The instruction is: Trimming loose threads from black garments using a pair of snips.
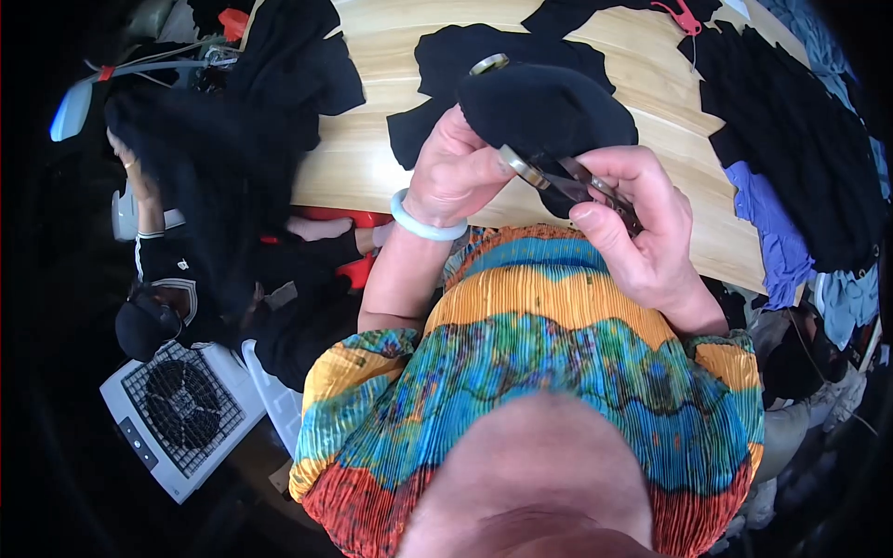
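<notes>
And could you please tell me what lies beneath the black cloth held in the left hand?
Around the held cloth, flat black fabric shows on the wooden table; whatever is directly beneath is covered.

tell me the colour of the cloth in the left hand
The cloth in the left hand is black, seen best in the head view.

A pale wooden table [361, 153] (its grain showing) carries black garments [779, 116] and purple cloth [768, 223].

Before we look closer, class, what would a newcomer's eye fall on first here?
The bright pleated top fills the lower middle. Above it, the right hand holds small metal snips close to the black cloth in the left hand. At lower left sits a white fan unit.
</notes>
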Demonstrator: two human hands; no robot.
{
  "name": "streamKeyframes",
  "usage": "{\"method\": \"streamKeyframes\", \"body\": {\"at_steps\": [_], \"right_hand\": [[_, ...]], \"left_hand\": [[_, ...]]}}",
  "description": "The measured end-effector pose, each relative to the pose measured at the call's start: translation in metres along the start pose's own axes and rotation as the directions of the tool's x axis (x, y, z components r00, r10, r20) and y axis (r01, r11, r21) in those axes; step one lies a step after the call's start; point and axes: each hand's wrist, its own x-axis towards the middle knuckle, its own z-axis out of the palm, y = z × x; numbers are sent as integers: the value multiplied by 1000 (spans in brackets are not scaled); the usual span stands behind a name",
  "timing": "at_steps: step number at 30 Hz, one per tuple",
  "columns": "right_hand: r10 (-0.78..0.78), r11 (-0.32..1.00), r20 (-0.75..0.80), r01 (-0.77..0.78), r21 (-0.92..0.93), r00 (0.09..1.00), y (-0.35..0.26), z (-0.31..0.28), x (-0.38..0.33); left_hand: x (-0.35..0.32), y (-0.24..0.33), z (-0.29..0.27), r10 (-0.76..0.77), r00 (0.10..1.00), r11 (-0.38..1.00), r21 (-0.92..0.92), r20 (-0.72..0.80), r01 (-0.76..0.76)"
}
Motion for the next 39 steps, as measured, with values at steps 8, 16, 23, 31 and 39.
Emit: {"method": "streamKeyframes", "body": {"at_steps": [8,16,23,31,39], "right_hand": [[-106,991,-7,105,-86,994,-4,4,3],[-108,992,-160,117,50,981,1,-3,-3],[-284,956,-235,293,4,930,4,-5,3],[-564,734,-127,425,-529,816,13,-21,32],[-241,970,-520,180,-165,820,-1,-29,33]], "left_hand": [[-2,2,4,0,1000,1000,-22,5,0],[0,0,-1,26,988,1000,2,152,-26],[4,1,4,-69,998,987,-144,0,68],[36,6,39,-362,878,918,-287,-313,276],[62,3,64,-334,937,893,-355,-106,278]]}}
